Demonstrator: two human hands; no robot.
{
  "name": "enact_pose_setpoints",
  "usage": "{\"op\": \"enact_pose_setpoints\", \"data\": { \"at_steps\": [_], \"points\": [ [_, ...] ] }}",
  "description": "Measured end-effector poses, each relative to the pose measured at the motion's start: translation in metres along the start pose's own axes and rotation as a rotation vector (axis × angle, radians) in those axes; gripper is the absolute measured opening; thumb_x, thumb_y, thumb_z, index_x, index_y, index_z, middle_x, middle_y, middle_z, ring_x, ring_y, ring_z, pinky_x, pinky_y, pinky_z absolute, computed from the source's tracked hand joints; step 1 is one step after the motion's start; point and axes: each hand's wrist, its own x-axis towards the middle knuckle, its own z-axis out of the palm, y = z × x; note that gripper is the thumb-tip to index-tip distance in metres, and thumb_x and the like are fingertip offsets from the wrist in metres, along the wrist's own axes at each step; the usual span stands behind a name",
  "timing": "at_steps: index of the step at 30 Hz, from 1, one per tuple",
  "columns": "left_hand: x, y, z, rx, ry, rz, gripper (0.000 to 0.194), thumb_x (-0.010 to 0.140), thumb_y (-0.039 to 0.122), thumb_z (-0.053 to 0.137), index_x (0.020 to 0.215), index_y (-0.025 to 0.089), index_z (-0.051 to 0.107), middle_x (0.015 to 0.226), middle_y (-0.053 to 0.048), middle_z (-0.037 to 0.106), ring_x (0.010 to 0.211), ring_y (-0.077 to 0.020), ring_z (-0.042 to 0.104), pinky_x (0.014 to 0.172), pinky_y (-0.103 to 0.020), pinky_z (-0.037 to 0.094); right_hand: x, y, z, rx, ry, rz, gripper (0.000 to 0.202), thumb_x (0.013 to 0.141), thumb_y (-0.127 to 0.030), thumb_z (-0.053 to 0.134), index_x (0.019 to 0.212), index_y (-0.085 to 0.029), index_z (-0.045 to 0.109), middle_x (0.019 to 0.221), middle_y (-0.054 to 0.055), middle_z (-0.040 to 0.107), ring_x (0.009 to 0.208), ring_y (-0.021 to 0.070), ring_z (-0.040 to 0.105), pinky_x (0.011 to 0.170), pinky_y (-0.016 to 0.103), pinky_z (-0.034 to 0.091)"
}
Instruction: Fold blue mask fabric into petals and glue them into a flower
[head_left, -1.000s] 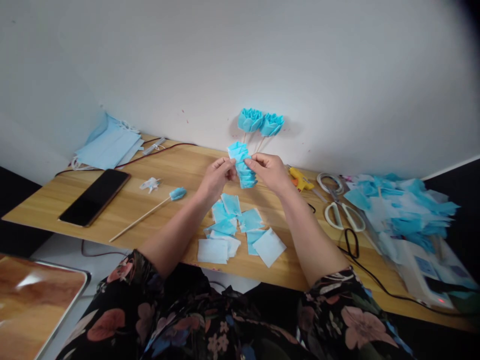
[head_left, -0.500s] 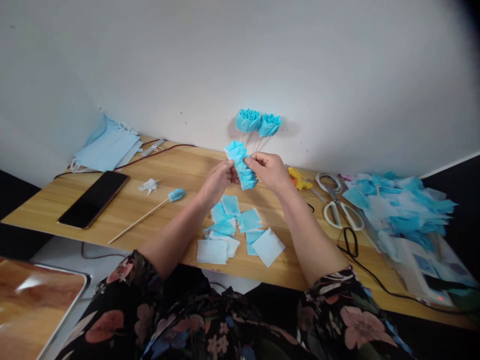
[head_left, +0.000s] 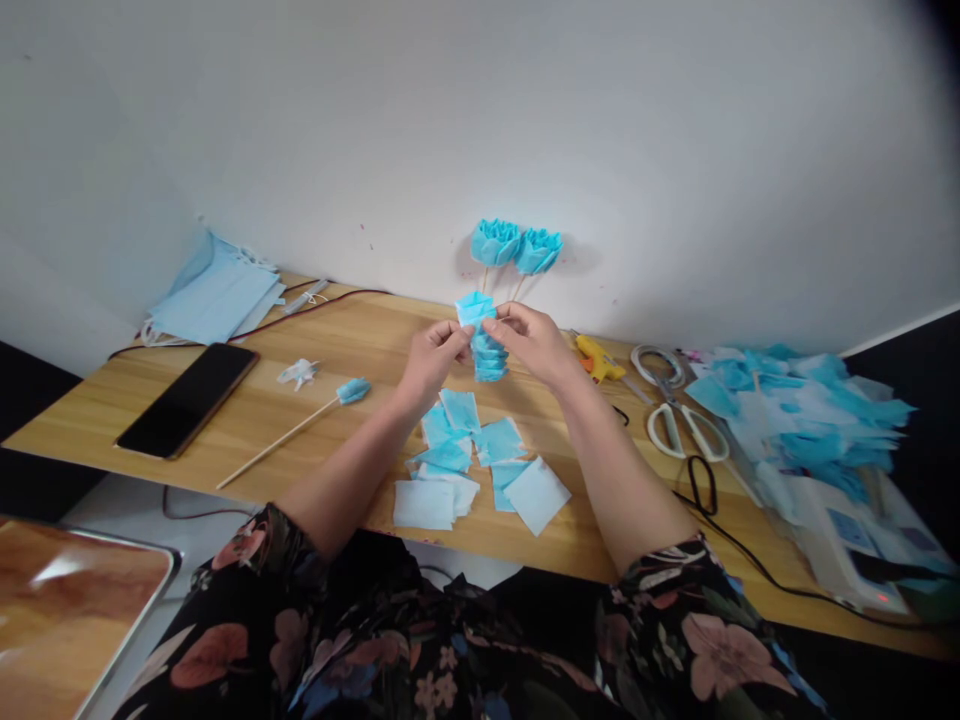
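Observation:
Between my two hands is a pleated strip of blue mask fabric [head_left: 490, 360], held upright above the table. My left hand [head_left: 437, 352] pinches its left edge near the top. Opposite it, the thumb and fingers of my right hand [head_left: 529, 338] close on the right edge. Below my hands lie several cut blue fabric squares [head_left: 499, 440], some with the pale side up. Behind the strip, two blue fabric flowers [head_left: 496, 243] on thin sticks lean by the wall. A wooden stick with a small blue bud [head_left: 352, 390] rests left of my left arm.
On the left are a stack of face masks [head_left: 217, 295], a black phone [head_left: 187, 400] and a white scrap [head_left: 298, 373]. To the right lie a yellow glue gun [head_left: 598, 360], white-handled scissors [head_left: 686, 432], a black cable [head_left: 739, 545] and a heap of blue and white scraps [head_left: 802, 420].
The pleated strip has turned more upright, its lower end shifting slightly left and its top slightly right and down. Both hands have shifted a little with it and still grip it.

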Motion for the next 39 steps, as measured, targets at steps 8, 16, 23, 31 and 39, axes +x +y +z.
{"op": "enact_pose_setpoints", "data": {
  "at_steps": [8, 16, 23, 31, 39],
  "points": [
    [0.001, -0.004, -0.001, 0.058, -0.054, 0.028, 0.042, 0.08, 0.051, 0.074, 0.061, 0.018, 0.055, 0.059, 0.002, 0.055, 0.06, -0.0101, 0.048, 0.063, -0.025, 0.039, 0.001, 0.004, 0.002, -0.051, 0.012, 0.032, 0.026, 0.077, -0.044, 0.063, 0.071, -0.021, 0.052, 0.067, -0.004, 0.047, 0.063, 0.0113, 0.041, 0.057, 0.026, 0.033],
    [-0.001, -0.002, 0.001, -0.031, -0.113, 0.032, 0.042, 0.081, 0.058, 0.074, 0.076, 0.017, 0.065, 0.068, 0.001, 0.06, 0.064, -0.0097, 0.052, 0.066, -0.024, 0.044, 0.008, 0.013, -0.005, -0.049, 0.157, 0.045, 0.027, 0.075, -0.046, 0.061, 0.07, -0.021, 0.052, 0.065, -0.004, 0.044, 0.062, 0.0112, 0.039, 0.057, 0.027, 0.033],
    [-0.001, -0.003, 0.002, -0.023, -0.11, -0.047, 0.039, 0.076, 0.052, 0.079, 0.073, 0.017, 0.064, 0.064, 0.002, 0.06, 0.063, -0.0099, 0.053, 0.064, -0.024, 0.044, 0.004, 0.007, -0.005, -0.016, 0.068, 0.034, 0.031, 0.077, -0.047, 0.066, 0.069, -0.021, 0.053, 0.066, -0.003, 0.045, 0.063, 0.0113, 0.039, 0.057, 0.026, 0.032],
    [0.001, -0.001, -0.001, -0.022, -0.015, -0.054, 0.027, 0.078, 0.039, 0.076, 0.069, 0.018, 0.063, 0.061, 0.002, 0.06, 0.06, -0.0097, 0.051, 0.065, -0.024, 0.043, 0.002, 0.004, -0.006, 0.018, -0.017, 0.031, 0.05, 0.081, -0.065, 0.064, 0.063, -0.021, 0.049, 0.065, -0.002, 0.043, 0.066, 0.0127, 0.039, 0.062, 0.028, 0.035],
    [0.0, 0.001, 0.0, -0.025, -0.047, -0.021, 0.029, 0.078, 0.038, 0.076, 0.065, 0.018, 0.058, 0.058, 0.003, 0.056, 0.059, -0.0098, 0.049, 0.065, -0.025, 0.042, 0.001, 0.011, -0.002, -0.043, -0.078, 0.005, 0.036, 0.082, -0.052, 0.067, 0.073, -0.018, 0.06, 0.069, -0.003, 0.05, 0.066, 0.0119, 0.042, 0.062, 0.026, 0.035]
  ]
}}
